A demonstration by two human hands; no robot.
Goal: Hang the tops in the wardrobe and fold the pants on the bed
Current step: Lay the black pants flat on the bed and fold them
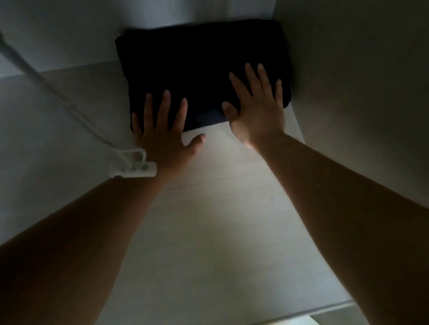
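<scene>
Smooth shelf (205, 245), soft rectangular folded pants (200, 63)

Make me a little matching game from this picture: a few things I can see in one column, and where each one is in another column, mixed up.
Things
1. folded dark garment
2. left hand
3. right hand
4. white power strip

Places
A. lying beside the left wrist, its cable running up to the left
B. flat on the garment's near right part
C. pushed to the back of the shelf, against the right wall
D. fingers on the garment's near left corner, thumb on the bare shelf

Pairs: 1-C, 2-D, 3-B, 4-A
</scene>
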